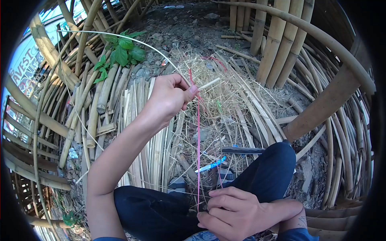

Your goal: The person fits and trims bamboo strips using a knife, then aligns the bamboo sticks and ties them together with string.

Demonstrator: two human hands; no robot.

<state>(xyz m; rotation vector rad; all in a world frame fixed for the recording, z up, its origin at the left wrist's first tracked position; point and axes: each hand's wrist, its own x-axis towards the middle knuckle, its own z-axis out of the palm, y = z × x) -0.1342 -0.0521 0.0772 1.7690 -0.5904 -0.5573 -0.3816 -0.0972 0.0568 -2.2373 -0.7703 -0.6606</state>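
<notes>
My left hand (171, 95) is raised in the middle of the view, thumb and fingers pinched on a thin bamboo strip (161, 51). The strip curves away to the upper left, and a short pale stick end (210, 83) juts out to the right of the thumb. A pink string (198, 144) is wound about the strip at these fingertips and runs straight down, taut, to my right hand (235, 211). That hand, low over my lap, is closed with thumb and finger pinching the string's lower part.
On the ground between my feet lie a knife with a blue wrapped handle (217, 164) and a dark flat bar (243, 150). Split bamboo strips (150, 132) and shavings (209, 72) spread ahead. Bamboo poles (281, 44) stand right; more are piled left beside a green plant (120, 50).
</notes>
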